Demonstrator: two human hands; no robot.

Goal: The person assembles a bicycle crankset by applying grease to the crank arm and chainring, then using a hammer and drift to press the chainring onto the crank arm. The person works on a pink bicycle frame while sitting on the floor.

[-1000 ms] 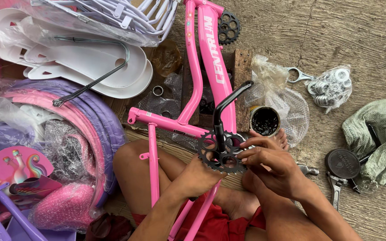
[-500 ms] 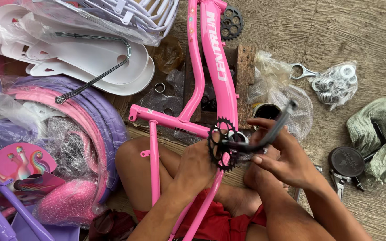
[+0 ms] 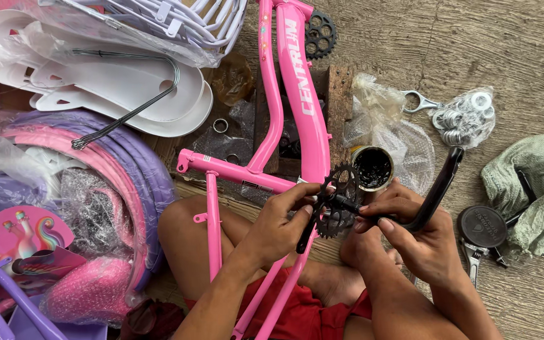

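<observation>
Sitting on a wooden floor (image 3: 511, 50) with bare knees drawn up under a pink bicycle frame (image 3: 297, 94), a person works at the frame's lower joint. The left hand (image 3: 275, 230) curls around the near black crank arm (image 3: 305, 228), fingers closed on it just beside the toothed black chainring (image 3: 340, 201). The right hand (image 3: 420, 236) wraps its grip around the far crank arm (image 3: 439, 186), which angles up and to the right; the fingertips press near the crank's centre. The chainring sits against the frame, between both hands.

Just beyond the chainring stands a small open tin of dark grease (image 3: 373, 168) beside crumpled clear plastic. To the right lie a round black cap (image 3: 483, 226), a spanner (image 3: 473, 261) and a green cloth (image 3: 536, 182). Farther off, a bag of silver washers (image 3: 467, 116) rests near a second sprocket (image 3: 320, 34). On the left are pink and purple tyres (image 3: 124, 170), white mudguards (image 3: 121, 88) and a white basket (image 3: 177, 19).
</observation>
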